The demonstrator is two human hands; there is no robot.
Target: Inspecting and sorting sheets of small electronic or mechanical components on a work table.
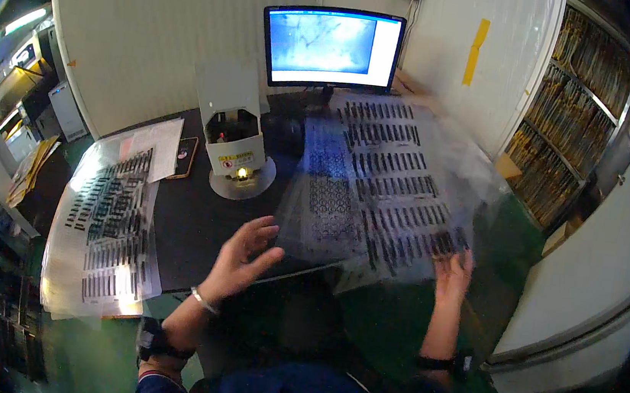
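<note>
Head view: observed left hand point(246, 254) empty, fingers parted, above front edge of dark table point(189, 222). Noted right hand point(451, 278) at near right corner of patterned transparent film point(393, 182); cannot tell, owing to blur, whether pinching or only touching. Located film on table's right side, before lit monitor point(332, 45), overhanging front edge. Judged handling partway: spread out already, final placement apparently unsettled; left-hand film pile point(119, 214) untouched.

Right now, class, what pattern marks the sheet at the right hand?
The sheet bears rows of short dark bars; best view: head.
</note>
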